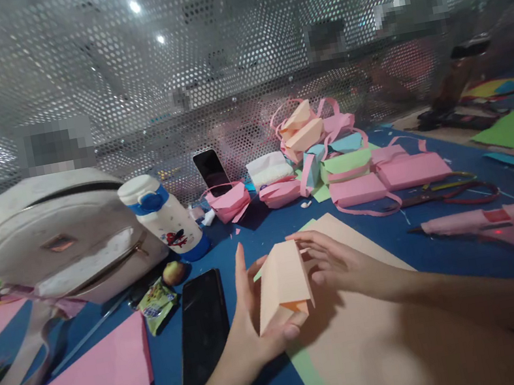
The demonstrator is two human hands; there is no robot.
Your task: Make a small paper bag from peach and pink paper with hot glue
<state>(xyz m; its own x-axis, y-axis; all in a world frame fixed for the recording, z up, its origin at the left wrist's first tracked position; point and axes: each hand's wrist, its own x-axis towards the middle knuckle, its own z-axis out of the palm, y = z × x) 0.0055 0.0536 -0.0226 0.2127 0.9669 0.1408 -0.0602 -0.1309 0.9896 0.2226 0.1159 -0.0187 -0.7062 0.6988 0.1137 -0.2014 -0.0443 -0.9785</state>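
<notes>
A small folded peach paper box (282,277) is held up in front of me, its near end showing an opening between the folds. My left hand (255,325) grips it from the left, thumb along the near lower end and fingers up the far side. At its right side is my right hand (337,264), half-curled, with fingertips against the box's upper right edge; some of them are partly hidden behind it. Below both hands lies a large peach paper sheet (387,342) with a green sheet (312,375) showing at its left edge.
To the right lie a pink glue gun (486,222) with a red light and scissors (471,193). Several small paper bags (360,187) are piled behind. On the left stand a backpack (73,251), a bottle (167,221) and a black phone (202,335). A perforated metal panel (223,59) rises behind.
</notes>
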